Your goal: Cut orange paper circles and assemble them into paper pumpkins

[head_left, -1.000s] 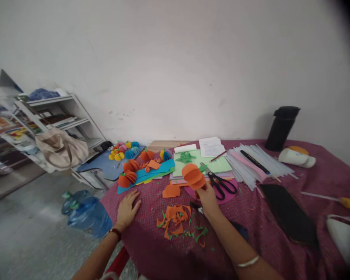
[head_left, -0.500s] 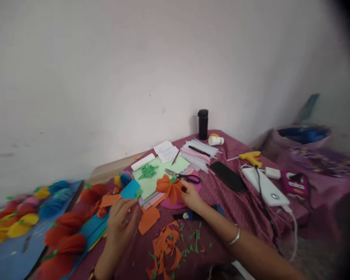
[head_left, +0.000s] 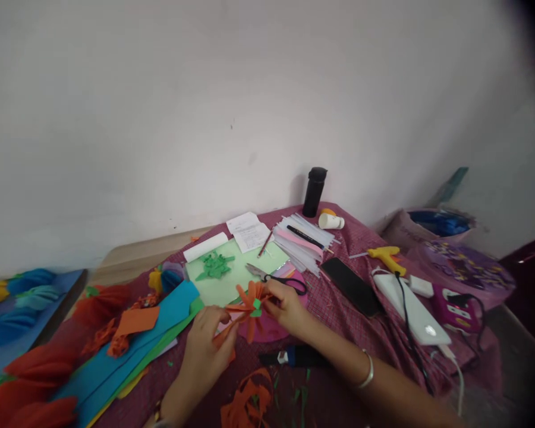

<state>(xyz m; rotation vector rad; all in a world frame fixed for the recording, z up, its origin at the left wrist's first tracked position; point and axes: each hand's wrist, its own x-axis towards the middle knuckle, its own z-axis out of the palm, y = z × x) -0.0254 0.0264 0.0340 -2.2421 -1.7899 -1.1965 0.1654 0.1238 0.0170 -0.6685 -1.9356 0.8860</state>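
An orange paper flower (head_left: 251,314) with a small green centre is held up between both hands above the middle of the table. My left hand (head_left: 207,348) pinches its petals on the left side. On the other side, my right hand (head_left: 289,308) has closed fingers on the petals. Behind the flower lie black-handled scissors (head_left: 289,282), partly over a pink round piece (head_left: 267,334). Green paper cut-outs (head_left: 214,265) sit in a pile on a light green sheet (head_left: 236,255). Orange paper scraps (head_left: 247,401) lie below the hands.
Blue paper sheets (head_left: 129,351) and finished red paper balls (head_left: 40,368) fill the left. Rightward are glue sticks (head_left: 301,255), a black phone (head_left: 351,286), a yellow glue gun (head_left: 387,257), a white power bank (head_left: 412,309) with cables and an upright black bottle (head_left: 314,191).
My left hand, empty and apart before, has moved right and now grips the flower's petals. The flower has turned so its green centre faces me. The view has shifted slightly.
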